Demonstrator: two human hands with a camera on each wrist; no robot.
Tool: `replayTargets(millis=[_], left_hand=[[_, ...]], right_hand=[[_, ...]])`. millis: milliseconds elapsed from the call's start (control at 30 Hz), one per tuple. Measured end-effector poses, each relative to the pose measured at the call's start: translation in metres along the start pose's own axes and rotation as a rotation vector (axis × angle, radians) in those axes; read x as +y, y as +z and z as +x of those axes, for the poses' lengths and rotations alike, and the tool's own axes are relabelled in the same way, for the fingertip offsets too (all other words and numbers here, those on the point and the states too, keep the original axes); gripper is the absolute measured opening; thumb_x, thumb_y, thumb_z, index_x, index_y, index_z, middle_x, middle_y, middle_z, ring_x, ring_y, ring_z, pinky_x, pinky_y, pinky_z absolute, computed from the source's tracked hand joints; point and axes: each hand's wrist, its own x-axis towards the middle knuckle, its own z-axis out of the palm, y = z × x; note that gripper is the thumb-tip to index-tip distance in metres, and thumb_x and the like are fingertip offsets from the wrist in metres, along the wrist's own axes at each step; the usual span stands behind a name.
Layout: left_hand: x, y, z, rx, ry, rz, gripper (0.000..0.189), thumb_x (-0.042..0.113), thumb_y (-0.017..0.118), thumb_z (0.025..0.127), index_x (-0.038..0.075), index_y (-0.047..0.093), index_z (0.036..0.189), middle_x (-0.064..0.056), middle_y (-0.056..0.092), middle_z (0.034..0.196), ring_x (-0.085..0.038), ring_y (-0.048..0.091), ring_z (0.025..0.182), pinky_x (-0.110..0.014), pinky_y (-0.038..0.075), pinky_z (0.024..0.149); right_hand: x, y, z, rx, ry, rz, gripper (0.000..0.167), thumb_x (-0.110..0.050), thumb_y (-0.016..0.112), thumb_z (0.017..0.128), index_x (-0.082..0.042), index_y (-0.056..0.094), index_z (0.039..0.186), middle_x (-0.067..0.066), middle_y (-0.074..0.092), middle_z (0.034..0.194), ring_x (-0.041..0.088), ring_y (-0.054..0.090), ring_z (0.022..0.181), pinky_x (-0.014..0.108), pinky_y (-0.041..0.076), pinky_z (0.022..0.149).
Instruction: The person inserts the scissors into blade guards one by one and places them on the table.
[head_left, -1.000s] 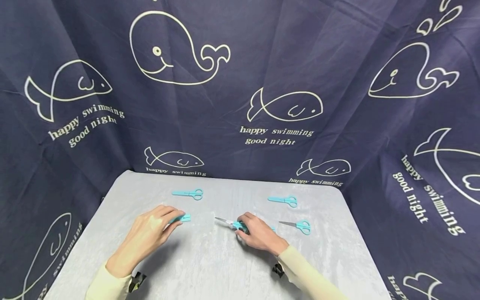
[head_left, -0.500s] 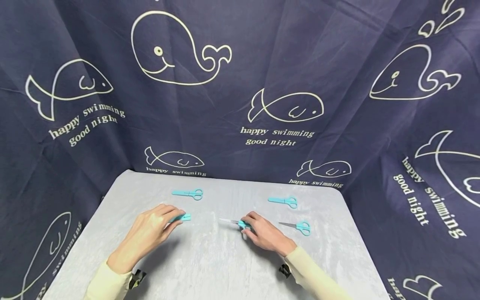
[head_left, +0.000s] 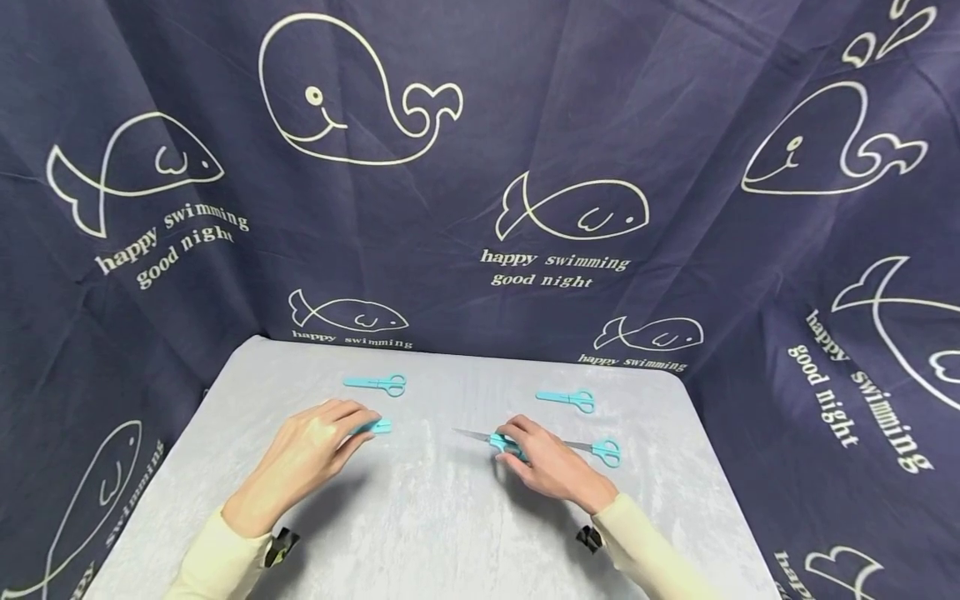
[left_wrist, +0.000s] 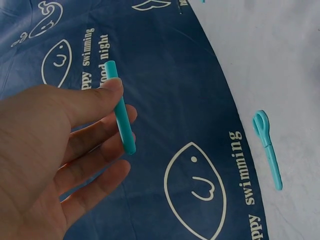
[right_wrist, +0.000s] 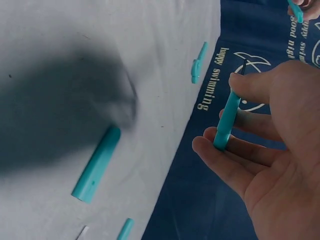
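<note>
My left hand (head_left: 303, 454) pinches a turquoise scissor cover (left_wrist: 122, 120) between thumb and fingers, above the table's left half. Its open end points right in the head view. My right hand (head_left: 551, 460) grips scissors (right_wrist: 229, 117) by the turquoise handles, the bare metal blades (head_left: 472, 434) pointing left toward the cover. A gap separates the blade tip from the cover. Under the right hand, a loose turquoise cover (right_wrist: 96, 165) lies on the table in the right wrist view; the hand hides it in the head view.
Covered turquoise scissors (head_left: 377, 384) lie at the back left of the grey table (head_left: 442, 533). Another covered pair (head_left: 566, 401) lies at the back right. Uncovered scissors (head_left: 606, 452) sit just right of my right hand. A dark blue printed curtain (head_left: 450, 217) surrounds the table.
My right hand has moved rightward with the scissors, widening the gap to the cover, and now overlaps the uncovered scissors' blades in view. My left hand has shifted slightly right, still pinching the cover.
</note>
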Motion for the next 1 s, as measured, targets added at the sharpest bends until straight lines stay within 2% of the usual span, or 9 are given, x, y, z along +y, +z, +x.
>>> replayTargets(millis=[100,233,267,467,600,667,767,833,1000], left_hand=[[0.001,0.000,0.003,-0.010,-0.004,0.002,0.021,0.034,0.072,0.105,0.016,0.079,0.113,0.006,0.076,0.108,-0.016,0.075,0.093,-0.041,0.063,0.072],[0.003,0.001,0.006,-0.014,-0.010,0.005,0.049,0.049,0.043,0.114,0.017,0.080,0.113,0.006,0.076,0.107,-0.016,0.075,0.093,-0.041,0.063,0.072],[0.003,0.001,0.006,-0.013,-0.009,0.002,0.051,0.049,0.041,0.114,0.016,0.080,0.113,0.006,0.076,0.108,-0.016,0.075,0.094,-0.041,0.063,0.073],[0.004,0.003,0.008,-0.003,0.006,-0.016,0.023,0.035,0.069,0.107,0.017,0.080,0.114,0.006,0.076,0.109,-0.016,0.076,0.097,-0.040,0.063,0.075],[0.006,0.005,0.010,-0.004,0.012,-0.015,0.023,0.036,0.068,0.108,0.018,0.080,0.114,0.006,0.076,0.110,-0.016,0.076,0.099,-0.040,0.063,0.077],[0.007,0.005,0.012,-0.006,0.011,-0.014,0.020,0.034,0.073,0.105,0.018,0.080,0.115,0.006,0.076,0.110,-0.016,0.076,0.101,-0.040,0.064,0.078],[0.008,0.007,0.015,-0.006,0.017,-0.019,0.025,0.021,0.087,0.091,0.017,0.080,0.114,0.005,0.076,0.111,-0.018,0.076,0.102,-0.041,0.064,0.078],[0.008,0.008,0.017,-0.011,0.021,-0.011,0.031,0.017,0.091,0.085,0.017,0.081,0.114,0.005,0.076,0.111,-0.018,0.076,0.101,-0.041,0.064,0.076],[0.011,0.010,0.021,-0.038,0.017,-0.003,0.029,0.019,0.091,0.086,0.017,0.081,0.114,0.005,0.075,0.111,-0.018,0.076,0.100,-0.041,0.064,0.072]], right_hand=[[-0.002,-0.006,-0.001,0.014,-0.008,-0.013,0.033,-0.021,0.071,0.105,-0.003,0.068,0.132,0.009,0.066,0.124,0.021,0.069,0.106,0.041,0.061,0.090],[-0.005,-0.012,0.000,0.025,-0.033,-0.032,0.032,-0.020,0.072,0.105,-0.002,0.068,0.132,0.010,0.066,0.124,0.022,0.069,0.108,0.042,0.061,0.092],[-0.006,-0.013,0.001,0.027,-0.038,-0.037,0.032,-0.018,0.072,0.104,-0.002,0.068,0.132,0.011,0.066,0.124,0.023,0.069,0.108,0.042,0.061,0.092],[-0.012,-0.021,0.004,0.041,-0.052,-0.060,0.030,-0.016,0.072,0.104,-0.004,0.068,0.130,0.009,0.066,0.124,0.021,0.068,0.107,0.040,0.062,0.090],[-0.016,-0.028,0.005,0.049,-0.052,-0.077,0.031,-0.020,0.072,0.104,-0.005,0.069,0.131,0.008,0.065,0.124,0.020,0.068,0.108,0.039,0.061,0.091],[-0.018,-0.031,0.006,0.048,-0.050,-0.079,0.032,-0.021,0.072,0.104,-0.006,0.069,0.131,0.007,0.065,0.124,0.019,0.068,0.109,0.038,0.061,0.092],[-0.021,-0.036,0.007,0.046,-0.051,-0.076,0.032,-0.022,0.072,0.104,-0.007,0.069,0.132,0.006,0.065,0.125,0.018,0.068,0.110,0.038,0.061,0.093],[-0.023,-0.038,0.007,0.044,-0.052,-0.075,0.032,-0.023,0.072,0.105,-0.007,0.069,0.132,0.005,0.065,0.126,0.018,0.067,0.110,0.038,0.061,0.093],[-0.026,-0.043,0.009,0.044,-0.063,-0.077,0.032,-0.027,0.069,0.107,-0.008,0.068,0.133,0.004,0.065,0.127,0.016,0.067,0.111,0.037,0.060,0.094]])
